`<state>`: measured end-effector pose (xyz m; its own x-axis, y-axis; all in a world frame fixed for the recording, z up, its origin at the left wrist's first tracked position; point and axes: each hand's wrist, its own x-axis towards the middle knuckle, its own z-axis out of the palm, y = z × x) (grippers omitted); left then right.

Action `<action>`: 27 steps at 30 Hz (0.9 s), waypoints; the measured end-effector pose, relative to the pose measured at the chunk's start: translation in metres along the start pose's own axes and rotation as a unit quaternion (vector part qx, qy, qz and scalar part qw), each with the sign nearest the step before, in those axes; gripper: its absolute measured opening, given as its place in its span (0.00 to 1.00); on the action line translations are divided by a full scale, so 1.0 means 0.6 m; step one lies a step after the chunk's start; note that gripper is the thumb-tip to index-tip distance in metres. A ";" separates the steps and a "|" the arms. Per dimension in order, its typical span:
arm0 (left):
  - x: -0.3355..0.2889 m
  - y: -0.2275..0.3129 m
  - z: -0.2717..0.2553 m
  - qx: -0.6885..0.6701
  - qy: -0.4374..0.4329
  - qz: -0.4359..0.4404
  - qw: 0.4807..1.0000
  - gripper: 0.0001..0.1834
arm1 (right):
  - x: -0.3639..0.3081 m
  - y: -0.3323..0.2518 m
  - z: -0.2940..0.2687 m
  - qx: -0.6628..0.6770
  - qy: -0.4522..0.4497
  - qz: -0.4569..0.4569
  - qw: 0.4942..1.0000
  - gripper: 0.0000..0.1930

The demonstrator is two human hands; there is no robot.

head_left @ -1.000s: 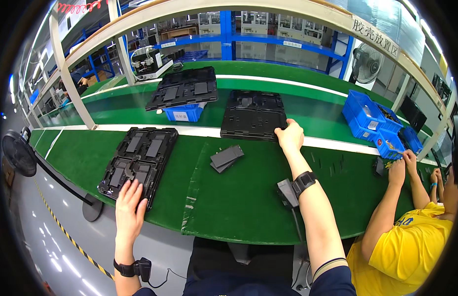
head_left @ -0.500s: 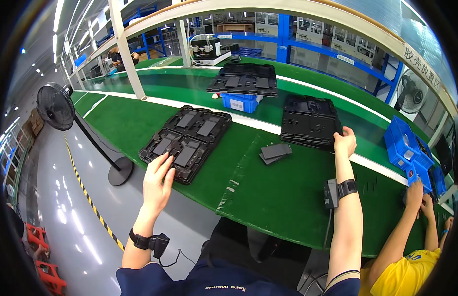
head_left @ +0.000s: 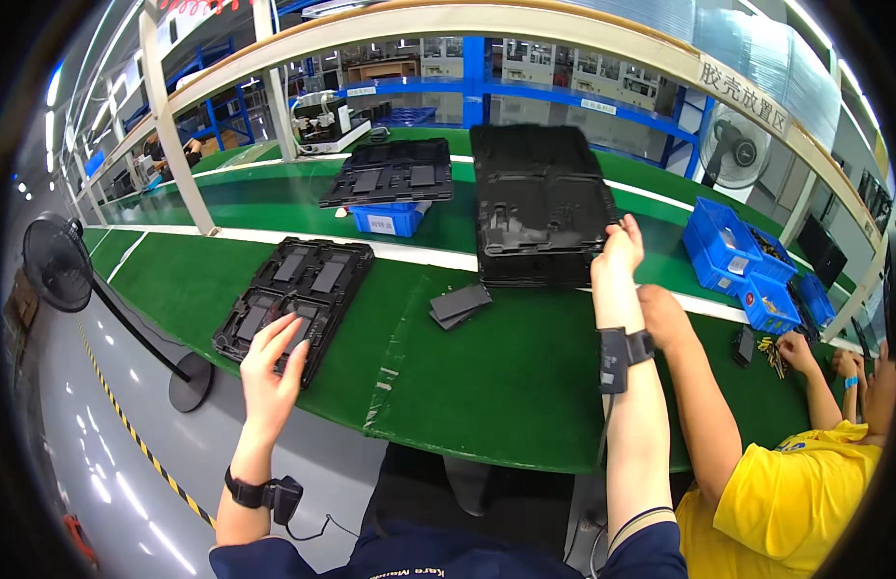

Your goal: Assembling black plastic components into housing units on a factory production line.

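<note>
At a green bench (head_left: 506, 386), we are holding our hands well apart. Our right hand (head_left: 617, 249) is gripping the near right corner of the upper tray (head_left: 539, 198), which is black and tilting above a dark stack (head_left: 537, 272); we cannot tell whether the two are touching. The upper tray is lying left of and beyond that hand, the nearer of the two, with its long axis running away from us. Our left hand (head_left: 271, 362) is hovering, fingers parted, at the near right part of the left tray (head_left: 295, 288), whose pockets are holding grey slabs (head_left: 291, 267); any contact is too unclear to tell. Between these trays, two loose slabs (head_left: 460, 306) are lying one across the other. Farther off, a third tray (head_left: 395, 166) is sitting on a blue box (head_left: 405, 220). Just beside our right forearm, a co-worker's hand (head_left: 663, 314) is showing. Blue bins (head_left: 713, 241) are standing far right, a fan (head_left: 57, 262) far left.
</note>
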<state>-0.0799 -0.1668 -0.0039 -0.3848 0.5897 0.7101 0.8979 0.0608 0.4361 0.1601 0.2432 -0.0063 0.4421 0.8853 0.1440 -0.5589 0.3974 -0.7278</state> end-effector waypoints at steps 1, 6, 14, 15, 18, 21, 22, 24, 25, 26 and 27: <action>0.016 0.011 0.008 -0.043 -0.003 0.001 0.999 0.16 | -0.003 -0.019 0.009 0.037 -0.018 0.015 0.999 0.25; 0.088 0.081 0.060 -0.432 -0.092 -0.107 0.891 0.31 | -0.108 -0.134 0.056 0.139 -0.175 0.073 0.972 0.23; 0.088 0.024 0.003 -0.521 0.079 -0.198 0.826 0.39 | -0.372 -0.189 0.051 -0.020 -0.429 0.166 0.887 0.22; 0.084 -0.028 -0.028 -0.466 0.082 -0.221 0.853 0.39 | -0.379 -0.180 0.040 -0.056 -0.473 0.193 0.858 0.22; 0.087 -0.160 -0.131 -0.474 0.025 -0.270 0.838 0.28 | -0.415 -0.153 0.039 -0.098 -0.503 0.243 0.824 0.18; 0.091 -0.240 -0.159 -0.427 -0.049 -0.337 0.838 0.28 | -0.423 -0.113 0.032 -0.119 -0.547 0.262 0.786 0.14; 0.096 -0.262 -0.151 -0.398 -0.072 -0.357 0.842 0.29 | -0.423 -0.100 0.024 -0.143 -0.557 0.268 0.773 0.12; 0.105 -0.296 -0.135 -0.374 -0.112 -0.377 0.840 0.29 | -0.431 -0.077 0.007 -0.149 -0.575 0.266 0.759 0.10; 0.108 -0.308 -0.134 -0.393 -0.135 -0.385 0.824 0.28 | -0.434 -0.070 0.003 -0.151 -0.580 0.275 0.752 0.10; 0.111 -0.307 -0.130 -0.412 -0.161 -0.395 0.805 0.28 | -0.435 -0.067 -0.002 -0.155 -0.582 0.286 0.745 0.09; 0.114 -0.307 -0.130 -0.415 -0.164 -0.393 0.804 0.28 | -0.435 -0.066 -0.003 -0.154 -0.591 0.282 0.740 0.09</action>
<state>-0.2885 -0.2009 0.0074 -0.5640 0.8209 -0.0894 -0.0992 0.0402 0.9943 0.0680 -0.0042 -0.0161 -0.8242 0.5550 0.1125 -0.1537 -0.0280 -0.9877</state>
